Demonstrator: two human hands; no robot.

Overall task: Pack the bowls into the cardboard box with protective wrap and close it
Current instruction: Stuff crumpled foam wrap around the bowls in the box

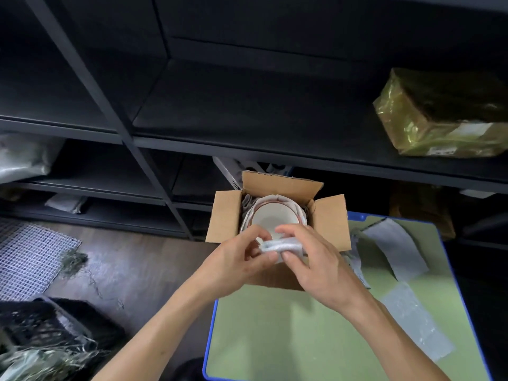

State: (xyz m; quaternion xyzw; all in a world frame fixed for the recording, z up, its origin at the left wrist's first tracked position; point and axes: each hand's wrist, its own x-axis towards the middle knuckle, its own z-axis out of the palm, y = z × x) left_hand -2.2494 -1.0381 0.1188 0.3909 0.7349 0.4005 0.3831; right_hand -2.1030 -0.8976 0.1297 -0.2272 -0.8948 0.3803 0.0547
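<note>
Brown cardboard box (224,218) sits at the far left corner of a green table (275,339) with a blue rim, its mouth facing up. The far flap stands upright and the left and right flaps splay outward. The near flap and much of the near wall are hidden behind the hands. Inside, bowls (270,217) sit nested and open upward, tipped slightly toward the near side. Only the white inside of the top one and a few rims with a reddish edge show, so I cannot tell how many there are. Pale wrap lines the box around them. Just over the near edge of the box, both hands hold a small folded wad of protective wrap (283,247), whose long axis runs left to right. The left hand (233,265) pinches its left end between thumb and curled fingers. The right hand (321,268) curls its fingers over the right end. The wad's underside is covered. Loose strips of wrap (395,248) lie on the table to the right. Beyond the table stand dark shelves (220,105), where a gold-wrapped parcel (445,114) is cut off at the right edge. At the near left, a black crate (41,323) is blurred and only partly in view.
</note>
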